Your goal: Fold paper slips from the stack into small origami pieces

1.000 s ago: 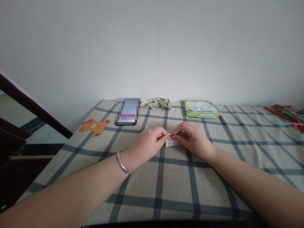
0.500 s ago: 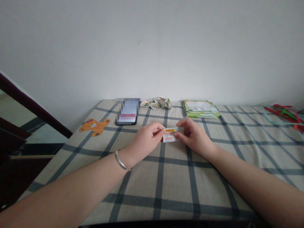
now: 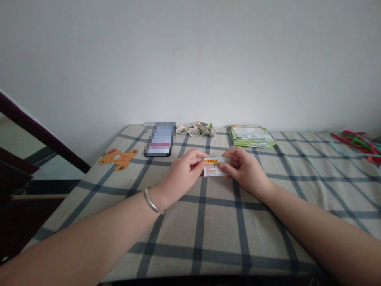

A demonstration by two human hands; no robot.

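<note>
Between my two hands is a small printed paper (image 3: 212,169), white with a yellow strip near its top and orange and dark print. It is held just above the checked cloth. My left hand (image 3: 187,167), with a silver bangle at the wrist, pinches the paper's left edge between thumb and fingers. On the other side, my right hand (image 3: 245,169) grips the right end, its thumb lying over the printed face and its fingers behind. Part of the right end is covered by that thumb. A bit of red shows at the lower left edge.
A phone (image 3: 160,139) with a blurred screen lies at the back left, near an orange bear picture (image 3: 119,159). Several folded paper pieces (image 3: 196,129) and a stack of green printed sheets (image 3: 252,136) lie by the wall. Red and green items (image 3: 357,141) sit far right.
The paper's visible face now looks wider and flatter, with more print showing. Both hands have shifted only slightly and still hold it.
</note>
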